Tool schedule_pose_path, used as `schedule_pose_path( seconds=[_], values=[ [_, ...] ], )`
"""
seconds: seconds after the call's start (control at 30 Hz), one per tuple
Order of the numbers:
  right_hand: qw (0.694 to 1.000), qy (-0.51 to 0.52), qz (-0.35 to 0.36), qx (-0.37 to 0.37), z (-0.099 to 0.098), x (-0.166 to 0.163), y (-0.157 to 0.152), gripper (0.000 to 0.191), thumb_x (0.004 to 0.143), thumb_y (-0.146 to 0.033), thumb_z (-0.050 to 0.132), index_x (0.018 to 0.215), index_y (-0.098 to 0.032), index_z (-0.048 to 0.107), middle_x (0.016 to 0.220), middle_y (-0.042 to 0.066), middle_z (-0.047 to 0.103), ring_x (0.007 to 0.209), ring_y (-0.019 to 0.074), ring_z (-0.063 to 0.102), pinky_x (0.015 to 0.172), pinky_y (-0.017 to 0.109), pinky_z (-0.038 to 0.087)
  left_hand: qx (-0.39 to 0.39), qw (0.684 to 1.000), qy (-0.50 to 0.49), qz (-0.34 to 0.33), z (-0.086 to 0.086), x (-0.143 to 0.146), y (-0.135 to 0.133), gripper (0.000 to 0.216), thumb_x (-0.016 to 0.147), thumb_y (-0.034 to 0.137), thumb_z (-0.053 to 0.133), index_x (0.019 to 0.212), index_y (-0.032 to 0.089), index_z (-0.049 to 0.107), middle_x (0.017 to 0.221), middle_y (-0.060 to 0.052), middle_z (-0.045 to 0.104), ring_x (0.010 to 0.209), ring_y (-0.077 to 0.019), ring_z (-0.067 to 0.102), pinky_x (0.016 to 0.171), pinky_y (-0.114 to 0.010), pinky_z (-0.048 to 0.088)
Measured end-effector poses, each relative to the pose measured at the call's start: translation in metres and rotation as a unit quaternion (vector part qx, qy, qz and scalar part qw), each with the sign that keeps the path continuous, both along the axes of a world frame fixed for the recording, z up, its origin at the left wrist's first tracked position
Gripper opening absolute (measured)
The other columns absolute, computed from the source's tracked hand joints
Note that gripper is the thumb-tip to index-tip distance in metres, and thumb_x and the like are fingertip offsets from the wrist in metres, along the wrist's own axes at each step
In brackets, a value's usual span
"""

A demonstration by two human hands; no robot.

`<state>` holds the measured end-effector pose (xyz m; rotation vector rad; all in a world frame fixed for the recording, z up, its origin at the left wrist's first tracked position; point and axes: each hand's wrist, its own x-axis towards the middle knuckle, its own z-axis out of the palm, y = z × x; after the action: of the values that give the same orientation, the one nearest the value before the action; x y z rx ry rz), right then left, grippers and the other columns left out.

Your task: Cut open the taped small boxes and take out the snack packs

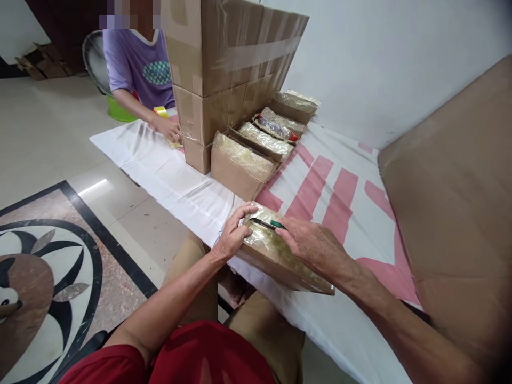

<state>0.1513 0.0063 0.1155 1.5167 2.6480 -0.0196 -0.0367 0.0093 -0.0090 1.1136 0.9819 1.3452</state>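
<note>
A taped cardboard box (276, 250) lies near the front edge of the cloth-covered table, its top glossy with clear tape. My left hand (235, 230) grips the far left end of this box, thumb on top and fingers round its edge. In my right hand (306, 240) is a utility knife (272, 224) with a green handle and a dark blade. The blade points left over the taped top, close to my left thumb; whether it touches the tape I cannot tell.
Stacked cardboard boxes (224, 69) rise at the back. Beside them stand several taped boxes (244, 165), one open with a red-tipped item showing. Across the table, a person in a purple shirt (136, 64) rests a hand near a yellow tape roll (161, 111). A large cardboard panel (452, 192) stands right.
</note>
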Motion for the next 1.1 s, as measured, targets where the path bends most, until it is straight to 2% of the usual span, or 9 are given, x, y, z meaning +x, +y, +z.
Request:
schedule_pose_path(
  seconds=[0.17,0.37,0.5,0.63,0.73,0.93,1.03,1.1],
  values=[
    [0.998,-0.041,-0.015,-0.040,0.008,-0.009,0.001,0.029,0.108,-0.026,0.043,0.111,-0.018,0.071,0.103,0.008,0.080,0.082,0.0218,0.071,0.060,0.030,0.038,0.002,1.000,0.000,0.006,0.002,0.000,-0.001,0.061,0.058,0.020,0.059,0.117,0.022,0.074,0.153,-0.007,0.061,0.149,-0.0368,0.046,0.127,-0.050,0.028],
    [0.996,-0.080,0.035,-0.026,0.014,-0.009,-0.001,0.025,0.107,-0.019,0.045,0.106,-0.015,0.069,0.097,0.010,0.077,0.081,0.0228,0.072,0.058,0.031,0.033,-0.016,1.000,0.007,0.015,0.004,0.000,-0.001,0.063,0.057,0.020,0.057,0.117,0.021,0.074,0.152,-0.007,0.063,0.145,-0.0375,0.050,0.124,-0.051,0.033],
    [0.990,-0.120,0.054,-0.041,0.016,-0.002,-0.002,0.023,0.104,-0.015,0.048,0.102,-0.013,0.071,0.095,0.013,0.078,0.077,0.0242,0.073,0.059,0.031,0.037,-0.016,1.000,0.008,0.022,0.006,0.002,-0.002,0.063,0.054,0.020,0.057,0.114,0.020,0.074,0.145,-0.007,0.067,0.142,-0.0381,0.052,0.123,-0.051,0.036],
    [0.992,-0.100,0.065,-0.049,0.020,0.006,0.001,0.021,0.102,-0.019,0.052,0.098,-0.016,0.072,0.090,0.013,0.078,0.073,0.0235,0.071,0.061,0.032,0.042,-0.017,1.000,0.008,0.019,0.008,0.003,-0.004,0.061,0.054,0.022,0.057,0.113,0.021,0.074,0.142,-0.006,0.068,0.135,-0.0377,0.057,0.118,-0.051,0.042],
    [0.990,-0.111,0.064,-0.059,0.024,0.016,0.003,0.020,0.100,-0.018,0.055,0.090,-0.017,0.073,0.082,0.012,0.076,0.068,0.0230,0.069,0.061,0.033,0.041,-0.022,0.999,0.020,0.027,0.009,0.003,-0.005,0.060,0.054,0.022,0.057,0.112,0.021,0.074,0.136,-0.006,0.071,0.127,-0.0359,0.061,0.113,-0.049,0.046],
    [0.985,-0.137,0.076,-0.065,0.028,0.052,-0.005,0.020,0.089,-0.007,0.059,0.076,-0.019,0.069,0.071,0.007,0.072,0.059,0.0198,0.064,0.053,0.032,0.033,-0.009,0.997,0.067,0.049,0.007,0.001,-0.006,0.057,0.057,0.023,0.057,0.111,0.021,0.075,0.110,-0.004,0.075,0.105,-0.0298,0.064,0.097,-0.042,0.050],
    [0.986,-0.132,0.077,-0.073,0.030,0.070,-0.014,0.020,0.086,-0.006,0.060,0.075,-0.020,0.068,0.071,0.006,0.072,0.059,0.0186,0.063,0.053,0.032,0.031,-0.008,0.996,0.066,0.057,0.008,0.001,-0.006,0.056,0.057,0.023,0.057,0.110,0.020,0.075,0.106,-0.003,0.075,0.098,-0.0273,0.063,0.092,-0.040,0.050],
    [0.992,-0.100,0.064,-0.047,0.031,0.079,-0.021,0.018,0.085,-0.006,0.061,0.076,-0.020,0.068,0.069,0.004,0.072,0.060,0.0186,0.063,0.054,0.032,0.031,-0.010,0.996,0.069,0.061,0.009,0.002,-0.007,0.056,0.057,0.024,0.057,0.109,0.020,0.075,0.104,-0.003,0.074,0.095,-0.0261,0.061,0.090,-0.039,0.050]
  ],
)
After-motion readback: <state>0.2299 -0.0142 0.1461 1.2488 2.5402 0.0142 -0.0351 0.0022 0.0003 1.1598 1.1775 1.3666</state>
